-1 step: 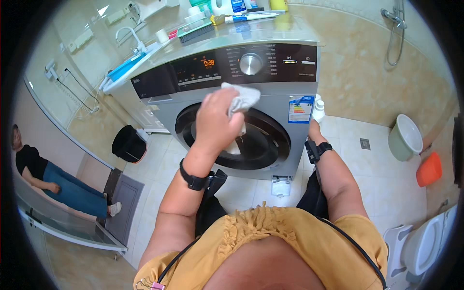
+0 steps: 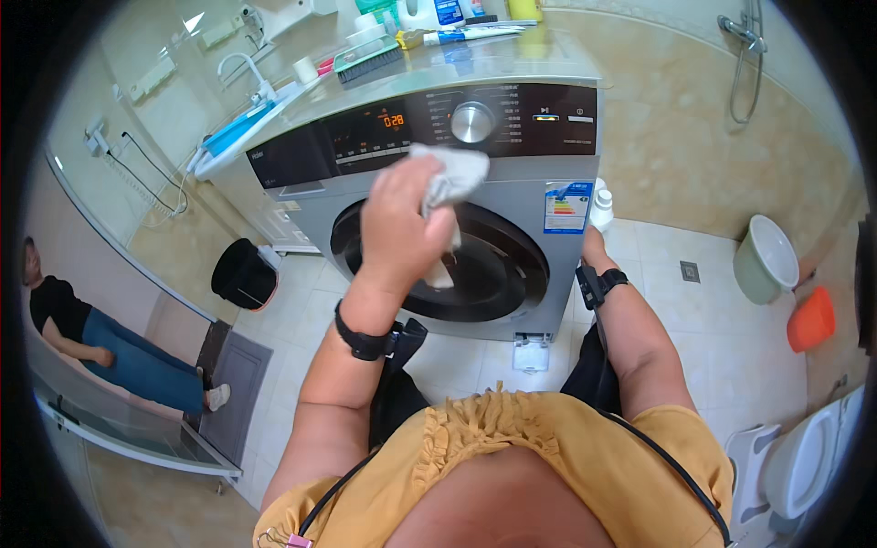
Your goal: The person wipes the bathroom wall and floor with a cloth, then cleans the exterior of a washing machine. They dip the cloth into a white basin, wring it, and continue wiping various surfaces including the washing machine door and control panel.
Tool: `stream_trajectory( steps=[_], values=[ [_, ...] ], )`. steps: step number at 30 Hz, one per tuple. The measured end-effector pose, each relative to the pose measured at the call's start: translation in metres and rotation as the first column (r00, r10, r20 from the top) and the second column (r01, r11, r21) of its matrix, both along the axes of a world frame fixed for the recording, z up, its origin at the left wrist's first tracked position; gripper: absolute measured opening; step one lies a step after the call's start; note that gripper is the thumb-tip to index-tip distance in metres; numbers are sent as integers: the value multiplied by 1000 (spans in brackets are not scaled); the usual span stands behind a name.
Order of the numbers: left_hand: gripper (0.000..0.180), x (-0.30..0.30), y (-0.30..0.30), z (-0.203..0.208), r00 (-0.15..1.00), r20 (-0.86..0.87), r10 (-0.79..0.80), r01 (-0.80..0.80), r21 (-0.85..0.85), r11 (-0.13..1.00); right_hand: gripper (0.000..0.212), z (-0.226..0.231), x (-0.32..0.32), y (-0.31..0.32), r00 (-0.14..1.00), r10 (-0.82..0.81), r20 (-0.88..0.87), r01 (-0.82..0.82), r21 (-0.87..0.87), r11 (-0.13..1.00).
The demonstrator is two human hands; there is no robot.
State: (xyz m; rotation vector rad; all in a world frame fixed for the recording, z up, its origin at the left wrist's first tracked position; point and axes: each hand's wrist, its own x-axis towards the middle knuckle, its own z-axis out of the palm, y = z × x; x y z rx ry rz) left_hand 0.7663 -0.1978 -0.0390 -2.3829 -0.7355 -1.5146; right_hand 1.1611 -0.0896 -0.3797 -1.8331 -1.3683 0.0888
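My left hand (image 2: 402,219) is closed round a crumpled whitish cloth (image 2: 459,175), raised in front of a grey front-loading washing machine (image 2: 571,260). The cloth's top reaches the lower edge of the dark control panel (image 2: 297,157), and a loose end hangs over the round dark door (image 2: 507,274). Lower right, my right hand (image 2: 594,243) is at the machine's right edge, its fingers mostly hidden. A white bottle (image 2: 601,212) stands just beyond that hand; whether they touch is unclear. At the machine's foot, a small flap (image 2: 531,356) hangs open.
Bottles, a brush (image 2: 367,59) and a toothpaste-like tube (image 2: 470,35) lie on the machine's top. A sink (image 2: 242,123) and black bucket (image 2: 245,272) are at left; a person (image 2: 119,342) is by the doorway. At right are a pale basin (image 2: 766,265) and orange container (image 2: 811,320).
My left hand and the cloth have shifted slightly left and up across the machine's front. My right hand stays in the same place.
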Motion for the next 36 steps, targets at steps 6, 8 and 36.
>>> stream_trajectory(
  steps=[6,8,36],
  values=[
    [30,8,20,74,999,31,37,-37,-17,999,20,9,-2,-4,999,15,30,-12,-95,995],
    [27,21,26,88,997,-26,77,-78,-29,997,17,17,-7,-8,995,14,98,-1,-134,991],
    [26,95,-19,-9,774,-622,114,-10,167,986,10,13,-7,0,926,71,371,-26,-125,992]
  ],
)
